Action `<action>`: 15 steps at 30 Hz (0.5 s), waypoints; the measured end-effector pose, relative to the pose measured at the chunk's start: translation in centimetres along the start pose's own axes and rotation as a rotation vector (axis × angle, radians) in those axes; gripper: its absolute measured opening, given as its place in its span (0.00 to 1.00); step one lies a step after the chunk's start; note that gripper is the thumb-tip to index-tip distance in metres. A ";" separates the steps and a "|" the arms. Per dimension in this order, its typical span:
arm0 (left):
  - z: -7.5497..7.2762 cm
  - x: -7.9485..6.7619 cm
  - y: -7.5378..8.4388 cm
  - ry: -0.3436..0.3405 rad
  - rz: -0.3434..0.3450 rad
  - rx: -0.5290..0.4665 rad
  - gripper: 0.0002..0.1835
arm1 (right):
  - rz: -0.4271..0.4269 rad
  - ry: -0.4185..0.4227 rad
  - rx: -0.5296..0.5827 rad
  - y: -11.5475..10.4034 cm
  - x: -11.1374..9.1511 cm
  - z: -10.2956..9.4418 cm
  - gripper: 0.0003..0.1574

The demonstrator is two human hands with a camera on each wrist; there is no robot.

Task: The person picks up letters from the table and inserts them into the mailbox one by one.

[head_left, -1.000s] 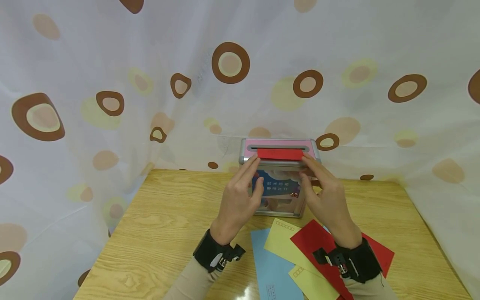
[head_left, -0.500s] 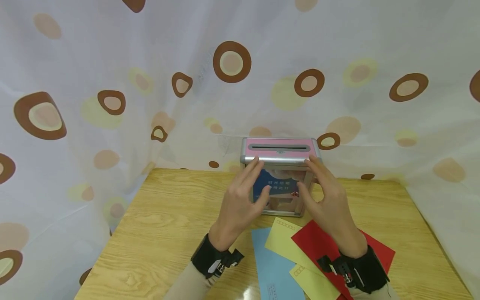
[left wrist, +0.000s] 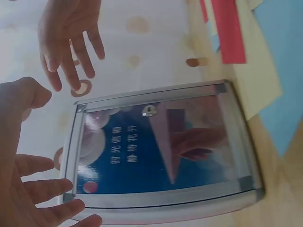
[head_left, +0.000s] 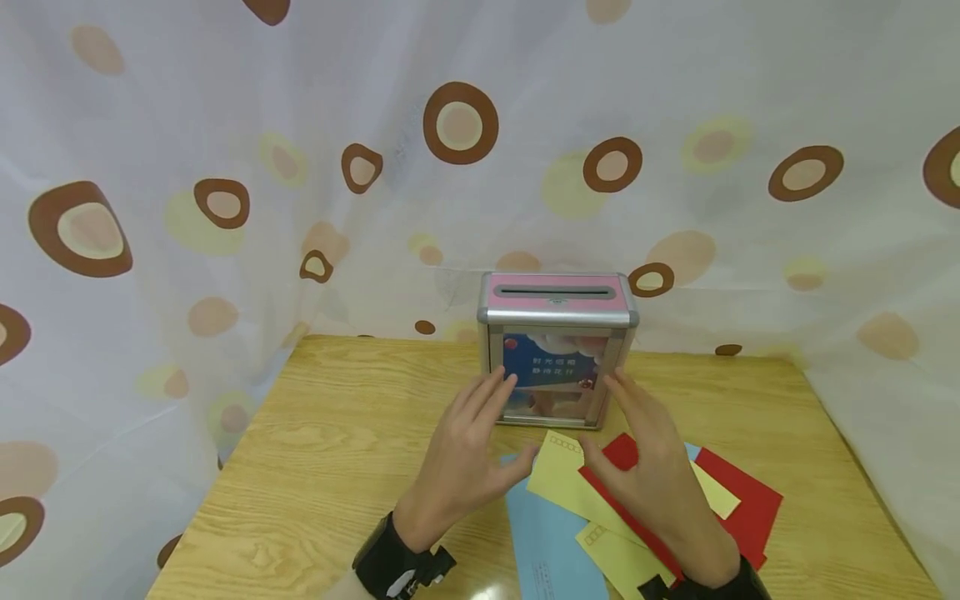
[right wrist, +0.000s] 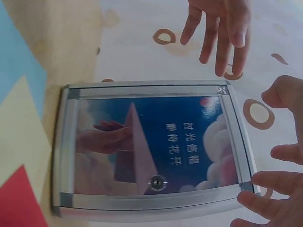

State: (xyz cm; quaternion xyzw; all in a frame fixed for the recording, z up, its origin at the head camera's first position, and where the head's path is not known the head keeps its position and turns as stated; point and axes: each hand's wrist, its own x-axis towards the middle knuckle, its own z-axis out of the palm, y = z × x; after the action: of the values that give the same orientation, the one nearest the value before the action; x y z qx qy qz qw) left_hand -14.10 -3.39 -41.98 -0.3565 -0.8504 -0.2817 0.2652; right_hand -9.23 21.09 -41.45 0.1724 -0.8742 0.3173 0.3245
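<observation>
Both hands (head_left: 461, 458) outstretched near the box (head_left: 555, 354), whose slot (head_left: 557, 292) only the head view shows

I count my two hands (head_left: 456, 467), one box (head_left: 555, 354), one table (head_left: 337, 442), and at least two red envelopes (head_left: 756, 504), two yellow envelopes (head_left: 558, 479), one blue envelope (head_left: 551, 546).

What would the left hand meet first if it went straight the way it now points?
The left hand would probably meet the front of the silver-framed box first, though depth is unclear.
</observation>
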 end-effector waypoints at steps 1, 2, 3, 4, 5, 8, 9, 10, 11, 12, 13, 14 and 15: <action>0.1 -0.5 0.0 -0.014 -0.008 0.004 0.44 | 0.003 0.000 -0.007 -0.1 -0.5 0.1 0.53; 0.2 -1.1 -0.1 -0.027 -0.015 0.010 0.44 | 0.010 -0.006 -0.011 -0.1 -0.9 0.1 0.54; 0.3 -1.6 -0.1 -0.037 -0.019 0.018 0.45 | 0.017 -0.009 -0.016 -0.1 -1.3 0.2 0.54; 0.4 -2.1 -0.1 -0.048 -0.024 0.026 0.45 | 0.027 -0.013 -0.014 -0.1 -1.7 0.2 0.55; 0.6 -2.7 -0.2 -0.060 -0.032 0.031 0.46 | 0.051 -0.024 -0.018 -0.1 -2.2 0.3 0.56; 0.9 -4.2 -0.3 -0.098 -0.050 0.042 0.47 | 0.139 -0.063 -0.032 0.0 -3.6 0.4 0.57; 1.1 -4.6 -0.3 -0.110 -0.055 0.043 0.48 | 0.166 -0.074 -0.040 0.0 -4.0 0.5 0.57; 1.2 -5.0 -0.4 -0.122 -0.061 0.043 0.49 | 0.192 -0.083 -0.050 0.0 -4.5 0.5 0.57; 1.3 -5.4 -0.4 -0.128 -0.066 0.042 0.49 | 0.217 -0.091 -0.063 0.1 -5.0 0.6 0.56; 1.4 -5.7 -0.5 -0.134 -0.070 0.042 0.49 | 0.228 -0.097 -0.071 0.2 -5.5 0.6 0.55; 1.5 -6.1 -0.5 -0.137 -0.073 0.044 0.50 | 0.238 -0.101 -0.079 0.3 -5.9 0.7 0.55; 1.6 -6.4 -0.5 -0.140 -0.079 0.044 0.50 | 0.246 -0.104 -0.087 0.4 -6.4 0.8 0.54; 1.6 -6.7 -0.5 -0.142 -0.086 0.042 0.50 | 0.251 -0.103 -0.099 0.5 -6.8 0.8 0.54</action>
State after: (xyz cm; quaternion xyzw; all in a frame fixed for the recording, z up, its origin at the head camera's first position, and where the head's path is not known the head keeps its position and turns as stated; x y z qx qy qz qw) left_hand -10.84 -5.64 -47.60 -0.3329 -0.8874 -0.2489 0.1994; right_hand -4.89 21.55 -46.76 0.0617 -0.9189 0.3028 0.2451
